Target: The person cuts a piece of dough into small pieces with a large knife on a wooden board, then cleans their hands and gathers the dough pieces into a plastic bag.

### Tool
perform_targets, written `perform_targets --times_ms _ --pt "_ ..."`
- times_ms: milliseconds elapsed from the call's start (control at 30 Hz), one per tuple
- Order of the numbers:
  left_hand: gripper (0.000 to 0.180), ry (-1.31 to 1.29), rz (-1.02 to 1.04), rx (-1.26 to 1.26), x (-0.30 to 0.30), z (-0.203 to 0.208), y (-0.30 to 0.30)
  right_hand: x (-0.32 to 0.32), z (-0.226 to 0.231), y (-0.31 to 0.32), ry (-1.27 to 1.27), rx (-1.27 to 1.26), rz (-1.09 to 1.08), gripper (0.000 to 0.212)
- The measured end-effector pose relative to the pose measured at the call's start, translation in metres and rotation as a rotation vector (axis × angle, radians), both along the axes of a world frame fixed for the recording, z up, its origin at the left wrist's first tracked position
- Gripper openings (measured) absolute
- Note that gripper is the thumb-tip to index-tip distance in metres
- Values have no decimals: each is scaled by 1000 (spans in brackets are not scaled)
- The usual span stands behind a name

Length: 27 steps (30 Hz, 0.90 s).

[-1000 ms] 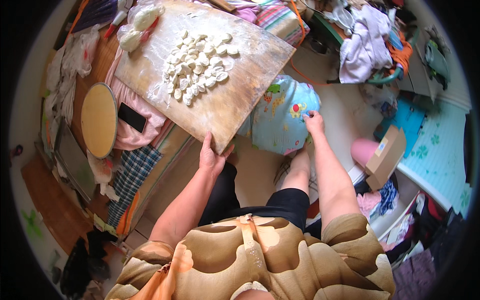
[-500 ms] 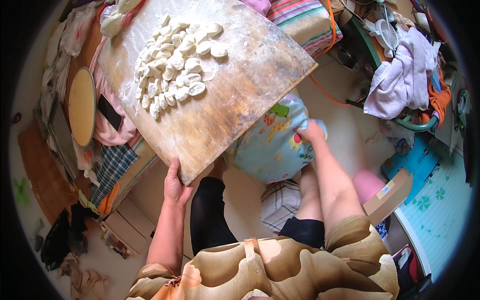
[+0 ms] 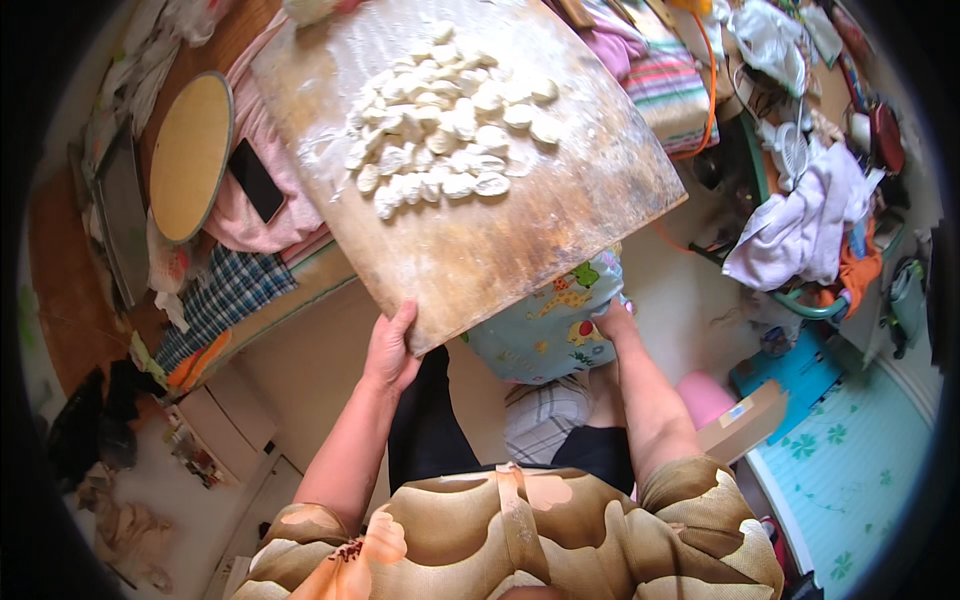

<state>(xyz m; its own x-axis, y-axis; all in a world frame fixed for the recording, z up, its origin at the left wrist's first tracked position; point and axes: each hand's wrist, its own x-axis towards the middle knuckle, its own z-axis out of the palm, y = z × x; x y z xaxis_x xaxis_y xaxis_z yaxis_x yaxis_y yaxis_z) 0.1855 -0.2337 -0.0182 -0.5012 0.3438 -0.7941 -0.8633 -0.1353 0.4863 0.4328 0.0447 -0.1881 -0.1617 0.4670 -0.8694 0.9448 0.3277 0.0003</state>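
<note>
My left hand (image 3: 393, 345) grips the near corner of a large wooden board (image 3: 480, 265), thumb on top and fingers out of sight underneath. Many small, floured, whitish dough pieces (image 3: 440, 125) lie in a cluster on the board's far left part, with flour dusted around them. My right hand (image 3: 614, 322) is closed on the right side of a light-blue cushion-like cloth thing (image 3: 540, 345) printed with cartoon animals. That thing sits partly under the board's near edge, above my knees. Its upper part is hidden by the board.
Left of the board are a black phone (image 3: 257, 180) on pink cloth, a round wooden disc (image 3: 192, 157) and a plaid cloth (image 3: 225, 300). To the right, a lilac towel (image 3: 800, 230) hangs over a green-framed chair. A cardboard box (image 3: 742, 422) stands near my right arm.
The view has turned, so things on the left appear higher and those on the right lower. Both hands keep their holds on the board and the blue cushion-like thing.
</note>
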Motion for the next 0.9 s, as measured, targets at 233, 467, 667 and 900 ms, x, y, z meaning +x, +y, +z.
perform_targets --times_ms 233,467,667,900 --pt "52 -66 -27 23 0 4 5 -81 95 60 672 27 -922 36" --pt "51 16 -27 -121 -11 8 1 -190 183 151 1184 -306 -800 53" --pt "53 225 11 -317 -44 -7 15 -242 181 156 1027 -158 106 57" --pt "52 232 131 -199 -45 -11 24 -248 163 152 1144 -271 7 66"
